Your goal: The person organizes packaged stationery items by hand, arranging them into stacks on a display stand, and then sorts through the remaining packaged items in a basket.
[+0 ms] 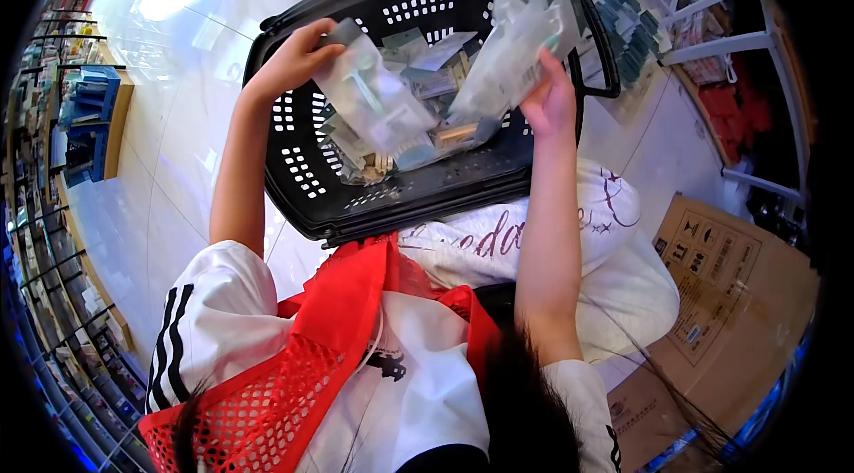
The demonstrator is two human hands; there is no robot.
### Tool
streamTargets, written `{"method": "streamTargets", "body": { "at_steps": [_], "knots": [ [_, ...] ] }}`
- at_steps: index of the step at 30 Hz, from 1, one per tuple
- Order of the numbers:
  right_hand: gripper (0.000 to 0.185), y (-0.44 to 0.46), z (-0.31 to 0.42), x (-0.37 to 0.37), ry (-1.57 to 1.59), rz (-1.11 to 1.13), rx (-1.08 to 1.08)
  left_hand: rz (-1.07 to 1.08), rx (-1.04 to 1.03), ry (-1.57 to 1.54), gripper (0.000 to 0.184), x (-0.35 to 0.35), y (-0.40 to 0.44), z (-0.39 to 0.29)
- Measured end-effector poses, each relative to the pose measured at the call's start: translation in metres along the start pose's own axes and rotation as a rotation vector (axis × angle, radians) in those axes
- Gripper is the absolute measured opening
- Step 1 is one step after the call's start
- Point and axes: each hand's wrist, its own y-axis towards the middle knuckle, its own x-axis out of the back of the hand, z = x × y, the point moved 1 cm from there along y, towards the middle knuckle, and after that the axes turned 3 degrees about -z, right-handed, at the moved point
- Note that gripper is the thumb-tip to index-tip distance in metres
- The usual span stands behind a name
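Note:
A black shopping basket [427,193] with a perforated wall sits on the floor in front of my knees. Over its left half, my left hand [298,59] pinches the top of a clear plastic packet [374,99] with a pale green and white item inside. My right hand [550,99] grips several similar clear packets [511,55] at the right side of the basket, fanned out and slightly blurred. Beneath both hands, more small packets [365,157] lie loose in the basket, some with brown or wooden-looking contents. The exact kind of item in the packets is unclear.
A heap of clear packets [623,24] lies on the tiled floor beyond the basket's right side. To the right stand a white-framed rack [712,50] and a cardboard box [725,295]. Stocked shelves [67,233] and blue boxes [92,121] line the left.

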Motion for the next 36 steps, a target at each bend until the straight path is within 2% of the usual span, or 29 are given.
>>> {"method": "streamTargets", "body": {
  "at_steps": [2, 6, 9, 12, 13, 14, 16, 17, 18, 20, 22, 24, 25, 26, 28, 29, 33, 36],
  "knots": [
    [0.043, -0.003, -0.006, -0.002, -0.107, 0.075, -0.066, 0.115, -0.066, 0.132, 0.018, -0.006, 0.010, -0.021],
    [0.046, -0.011, -0.029, -0.014, -0.287, 0.140, -0.132, 0.248, -0.197, 0.185, 0.019, -0.030, 0.032, -0.054],
    [0.048, -0.010, -0.044, -0.012, -0.327, 0.074, -0.111, 0.279, -0.059, -0.024, 0.022, -0.038, 0.052, -0.043],
    [0.049, -0.008, -0.047, -0.011, -0.245, 0.041, -0.159, 0.050, 0.168, -0.278, 0.023, -0.050, 0.050, -0.045],
    [0.046, -0.005, -0.049, -0.009, -0.213, 0.053, -0.142, -0.026, 0.211, -0.602, 0.031, -0.061, 0.052, -0.039],
    [0.045, -0.003, -0.050, -0.008, -0.194, 0.007, -0.100, 0.011, 0.314, -0.919, 0.043, -0.069, 0.050, -0.033],
    [0.042, 0.000, -0.055, -0.010, -0.162, -0.076, -0.020, 0.284, 0.206, -1.477, 0.053, -0.093, 0.035, -0.022],
    [0.041, 0.001, -0.060, -0.011, -0.162, -0.128, 0.065, 0.215, 0.317, -1.435, 0.051, -0.109, 0.020, -0.025],
    [0.041, 0.003, -0.064, -0.007, -0.228, -0.146, 0.054, 0.147, 0.429, -1.391, 0.051, -0.123, 0.006, -0.026],
    [0.042, 0.006, -0.072, 0.001, -0.360, -0.189, 0.031, 0.360, 0.330, -1.108, 0.049, -0.140, -0.005, -0.003],
    [0.041, 0.005, -0.069, -0.010, -0.495, -0.210, 0.038, 0.286, 0.288, -1.083, 0.050, -0.156, -0.013, 0.005],
    [0.042, 0.007, -0.068, -0.010, -0.628, -0.237, 0.085, 0.221, 0.314, -1.301, 0.051, -0.158, -0.019, 0.008],
    [0.044, 0.008, -0.067, -0.010, -0.587, -0.230, 0.008, 0.211, 0.331, -1.416, 0.052, -0.156, -0.021, 0.012],
    [0.043, 0.009, -0.065, -0.010, -0.679, -0.223, -0.051, 0.202, 0.349, -1.530, 0.052, -0.155, -0.021, 0.014],
    [0.042, 0.010, -0.065, -0.013, -0.863, -0.203, -0.180, 0.075, 0.379, -1.418, 0.053, -0.150, -0.020, 0.015],
    [0.041, 0.010, -0.064, -0.018, -0.936, -0.200, -0.179, 0.030, 0.371, -1.357, 0.052, -0.148, -0.017, 0.018],
    [0.040, 0.018, -0.063, -0.018, -0.878, -0.315, 0.048, -0.165, 0.347, -1.243, 0.046, -0.137, -0.010, 0.019],
    [0.039, 0.023, -0.050, -0.009, -0.764, -0.402, 0.124, -0.271, 0.349, -1.264, 0.043, -0.129, -0.006, 0.019]
  ]
}}
